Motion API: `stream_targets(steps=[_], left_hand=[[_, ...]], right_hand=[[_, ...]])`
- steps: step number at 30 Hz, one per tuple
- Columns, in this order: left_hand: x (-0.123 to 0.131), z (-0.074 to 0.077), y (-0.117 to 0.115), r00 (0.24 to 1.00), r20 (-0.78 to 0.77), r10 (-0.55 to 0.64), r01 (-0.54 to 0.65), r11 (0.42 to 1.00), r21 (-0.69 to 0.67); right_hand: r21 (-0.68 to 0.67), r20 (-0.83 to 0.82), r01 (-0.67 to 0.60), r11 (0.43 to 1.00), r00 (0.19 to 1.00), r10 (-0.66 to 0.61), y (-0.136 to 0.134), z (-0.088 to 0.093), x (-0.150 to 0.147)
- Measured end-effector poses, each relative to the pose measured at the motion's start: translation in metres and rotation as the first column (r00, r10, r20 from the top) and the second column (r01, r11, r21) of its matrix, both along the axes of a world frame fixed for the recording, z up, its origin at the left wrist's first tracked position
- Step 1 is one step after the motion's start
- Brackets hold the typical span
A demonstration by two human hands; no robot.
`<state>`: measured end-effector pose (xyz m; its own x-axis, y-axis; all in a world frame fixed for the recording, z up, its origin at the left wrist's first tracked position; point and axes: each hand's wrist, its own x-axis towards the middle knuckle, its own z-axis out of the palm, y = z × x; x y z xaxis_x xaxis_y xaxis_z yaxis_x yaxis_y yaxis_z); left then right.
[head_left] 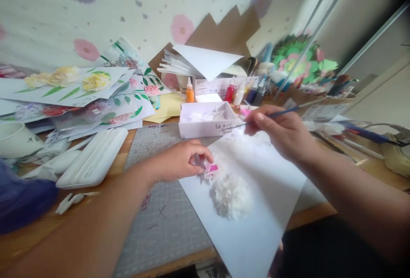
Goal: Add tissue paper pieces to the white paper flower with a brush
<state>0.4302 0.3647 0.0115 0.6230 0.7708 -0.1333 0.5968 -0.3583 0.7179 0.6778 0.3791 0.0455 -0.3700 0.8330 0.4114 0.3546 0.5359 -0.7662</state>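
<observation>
My left hand (182,160) is closed, thumb and fingers pinching the edge of a small pink-and-white flower (211,172). Just below that flower, a large ruffled white flower (233,196) lies on a white sheet of paper (265,226). Raised above the sheet's upper right, my right hand (282,133) grips a thin paintbrush (285,112) with a blue handle. The brush's slim end points left, in front of a white box (205,130). More fluffy white material (248,143) lies under my right hand, partly hidden.
The sheet overlaps a grey cutting mat (160,222). An orange bottle (190,91) and a red bottle (229,92) stand behind the box. Flower pictures (109,103) and a long white case (92,158) lie at left. A carton of brushes (320,103) stands at right.
</observation>
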Motion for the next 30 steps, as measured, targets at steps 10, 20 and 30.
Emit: stream_targets(steps=[10,20,30], left_hand=[[-0.007,0.006,0.004,0.993,-0.021,-0.12,0.117,0.988,-0.104],[-0.007,0.008,0.004,0.991,-0.028,-0.133,0.127,0.982,-0.141],[-0.01,0.008,0.003,0.992,-0.02,-0.126,0.123,0.983,-0.137]], right_hand=[[0.146,0.633,-0.273,0.951,0.764,0.122,0.009,-0.026,0.039],[0.227,0.395,-0.165,0.96,0.916,0.064,0.013,-0.032,0.03],[0.26,0.692,-0.216,0.941,0.722,-0.025,0.022,-0.036,0.014]])
